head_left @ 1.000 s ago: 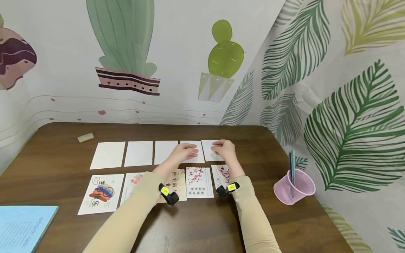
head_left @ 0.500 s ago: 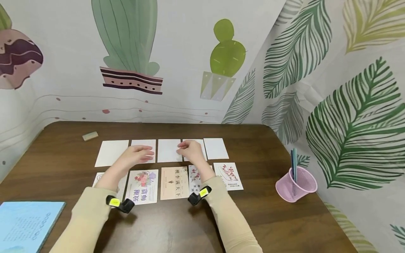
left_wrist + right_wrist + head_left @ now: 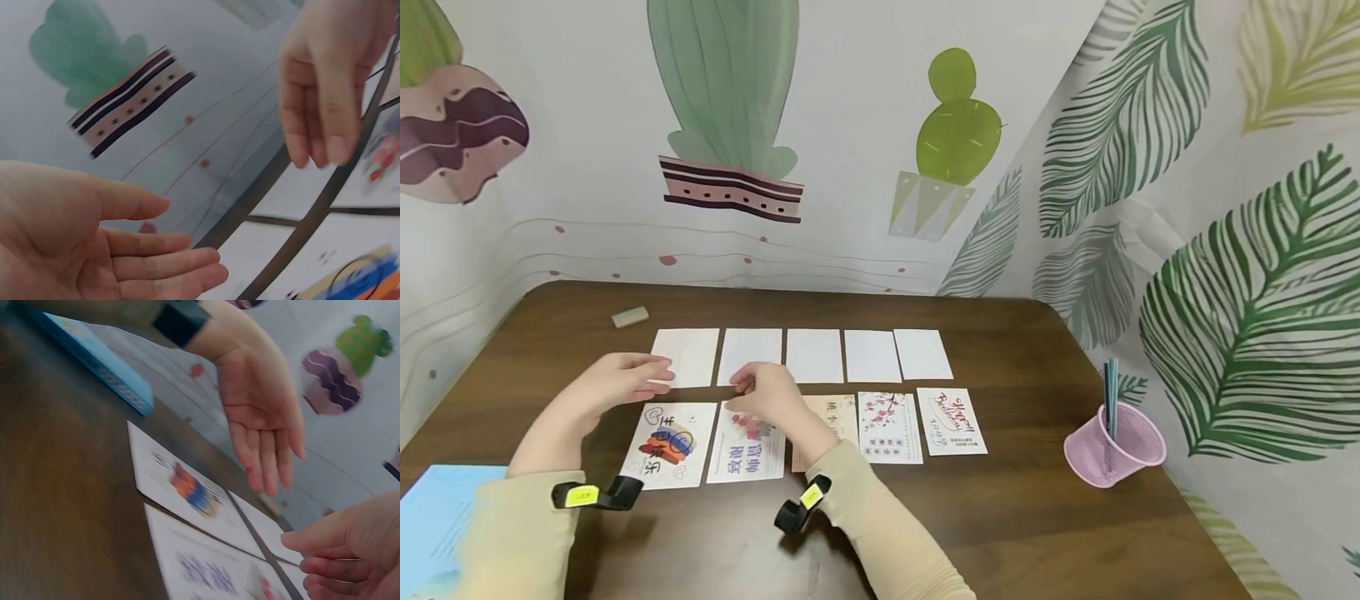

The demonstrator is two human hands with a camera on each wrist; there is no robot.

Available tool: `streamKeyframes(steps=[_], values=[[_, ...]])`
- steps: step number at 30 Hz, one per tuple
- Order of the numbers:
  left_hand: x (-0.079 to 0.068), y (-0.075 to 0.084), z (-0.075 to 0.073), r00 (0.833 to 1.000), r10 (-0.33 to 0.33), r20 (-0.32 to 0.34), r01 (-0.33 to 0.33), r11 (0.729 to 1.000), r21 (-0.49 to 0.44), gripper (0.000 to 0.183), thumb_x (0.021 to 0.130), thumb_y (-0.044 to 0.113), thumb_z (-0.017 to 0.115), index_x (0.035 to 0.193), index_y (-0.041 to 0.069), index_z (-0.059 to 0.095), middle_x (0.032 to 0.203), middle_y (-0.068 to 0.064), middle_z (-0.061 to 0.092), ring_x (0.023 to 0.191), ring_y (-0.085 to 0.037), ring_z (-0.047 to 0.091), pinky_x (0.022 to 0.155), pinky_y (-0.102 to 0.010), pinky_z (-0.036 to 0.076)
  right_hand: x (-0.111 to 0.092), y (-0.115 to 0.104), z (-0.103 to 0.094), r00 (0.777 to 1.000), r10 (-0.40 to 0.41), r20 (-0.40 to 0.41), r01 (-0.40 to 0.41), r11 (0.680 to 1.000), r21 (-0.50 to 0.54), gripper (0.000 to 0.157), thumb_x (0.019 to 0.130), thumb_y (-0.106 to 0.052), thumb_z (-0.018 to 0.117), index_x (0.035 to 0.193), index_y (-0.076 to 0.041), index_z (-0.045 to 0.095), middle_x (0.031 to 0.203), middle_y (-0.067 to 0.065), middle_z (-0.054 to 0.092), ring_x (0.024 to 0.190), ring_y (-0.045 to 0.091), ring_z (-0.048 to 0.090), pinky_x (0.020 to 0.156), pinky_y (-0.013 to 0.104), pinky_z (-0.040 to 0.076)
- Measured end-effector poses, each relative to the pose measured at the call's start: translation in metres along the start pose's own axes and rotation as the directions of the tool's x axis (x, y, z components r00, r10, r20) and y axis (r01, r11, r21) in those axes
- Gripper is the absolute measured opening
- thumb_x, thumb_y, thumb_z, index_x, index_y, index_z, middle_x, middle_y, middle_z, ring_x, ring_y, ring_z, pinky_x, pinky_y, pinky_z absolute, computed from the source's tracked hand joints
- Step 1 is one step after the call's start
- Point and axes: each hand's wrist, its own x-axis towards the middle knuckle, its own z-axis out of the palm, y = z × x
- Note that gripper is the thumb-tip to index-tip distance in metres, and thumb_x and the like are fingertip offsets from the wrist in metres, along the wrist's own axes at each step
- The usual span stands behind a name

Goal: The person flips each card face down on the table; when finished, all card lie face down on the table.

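My left hand (image 3: pixel 619 383) hovers at the left end of the card rows, fingers extended. It overlaps the corner of the leftmost blank white card (image 3: pixel 688 354), and just in front lies a printed card with orange and blue strokes (image 3: pixel 668 446). My right hand (image 3: pixel 769 395) is over the flower card with purple lettering (image 3: pixel 747 458), fingers slightly bent. In the left wrist view that right hand (image 3: pixel 331 81) has nothing between its fingers. The right wrist view shows the left hand (image 3: pixel 259 419) with its palm visible and bare.
Several blank cards (image 3: pixel 815 356) form the back row. Printed cards, including a plum-blossom one (image 3: pixel 891 433) and a birthday one (image 3: pixel 952 421), make up the front row. A small beige block (image 3: pixel 630 317), a blue book (image 3: pixel 445 525) and a pink mesh pen cup (image 3: pixel 1086 454) surround them.
Both hands have travelled left along the rows, from the right-end cards to the left-end ones. The right hand has also come nearer, from the blank row to the printed row. The cards keep their arrangement.
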Motion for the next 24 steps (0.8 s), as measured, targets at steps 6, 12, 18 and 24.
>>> streamKeyframes(steps=[6,12,18,24], values=[[-0.013,-0.011,-0.014,0.997,-0.072,0.003,0.072,0.997,-0.005,0.068,0.105,0.036,0.039,0.138,-0.023,0.031,0.128,-0.033,0.058,0.108,-0.031,0.068,0.088,-0.034,0.058,-0.004,-0.021,0.02,0.996,-0.066,0.053,0.074,0.982,-0.172,0.035,0.078,-0.024,0.083,0.111,-0.018,0.071,0.105,-0.009,0.071,0.095,0.002,0.062,0.085,0.013,0.047],[-0.015,-0.016,-0.018,0.997,-0.072,0.035,0.073,0.997,-0.011,0.07,0.105,0.038,0.039,0.136,-0.024,0.034,0.125,-0.032,0.061,0.102,-0.028,0.07,0.081,-0.028,0.059,-0.007,-0.029,0.031,0.982,-0.136,0.132,0.173,0.929,-0.327,0.048,0.077,-0.031,0.084,0.121,-0.02,0.068,0.118,-0.011,0.069,0.109,0.004,0.062,0.093,0.015,0.046],[-0.015,-0.019,-0.02,0.995,-0.092,0.041,0.091,0.995,0.033,0.07,0.106,0.039,0.036,0.135,-0.025,0.036,0.125,-0.035,0.059,0.106,-0.036,0.067,0.084,-0.036,0.059,-0.01,-0.03,0.032,0.968,-0.161,0.191,0.226,0.891,-0.395,0.065,0.07,-0.038,0.088,0.128,-0.02,0.064,0.128,-0.01,0.065,0.12,0.007,0.058,0.1,0.017,0.043],[-0.018,-0.022,-0.02,0.993,-0.108,0.053,0.106,0.994,0.041,0.068,0.106,0.036,0.035,0.133,-0.027,0.035,0.126,-0.037,0.057,0.106,-0.037,0.067,0.085,-0.037,0.059,-0.012,-0.029,0.031,0.957,-0.186,0.222,0.268,0.861,-0.432,0.076,0.066,-0.04,0.09,0.132,-0.018,0.061,0.132,-0.009,0.062,0.125,0.008,0.055,0.104,0.017,0.041]])
